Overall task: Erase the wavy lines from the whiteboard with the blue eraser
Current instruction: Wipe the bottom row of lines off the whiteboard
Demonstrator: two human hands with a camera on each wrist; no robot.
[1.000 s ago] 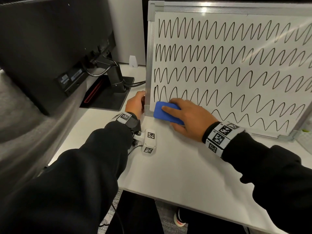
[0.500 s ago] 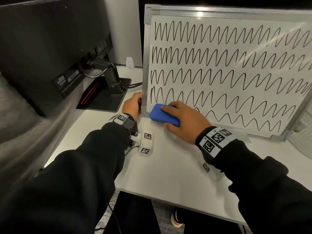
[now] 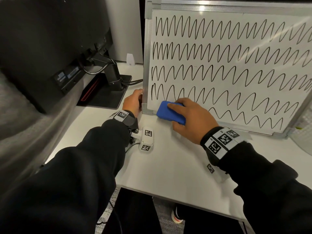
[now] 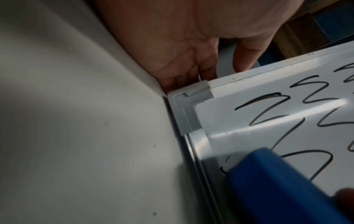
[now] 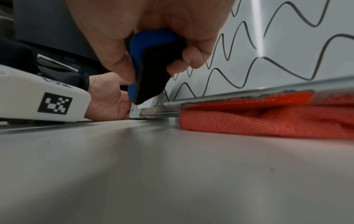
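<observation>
Five wavy lines (image 3: 219, 76) remain, barely touched; right hand (image 3: 190, 119) pinches eraser (image 3: 170, 114) at whiteboard (image 3: 219, 7) bottom-left, left hand (image 3: 132, 102) grips frame.

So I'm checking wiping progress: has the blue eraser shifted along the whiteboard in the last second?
Barely. The blue rectangular eraser sits by the white metal-framed whiteboard's bottom-left corner as before, perhaps slightly higher.

whiteboard (image 3: 236, 53): glossy surface, ribbed metal frame, grey plastic corner caps. eraser (image 3: 170, 114): blue matt body, black felt-like pad. table (image 3: 168, 166): smooth matt. orange cloth (image 5: 268, 121): woven, rough.
</observation>
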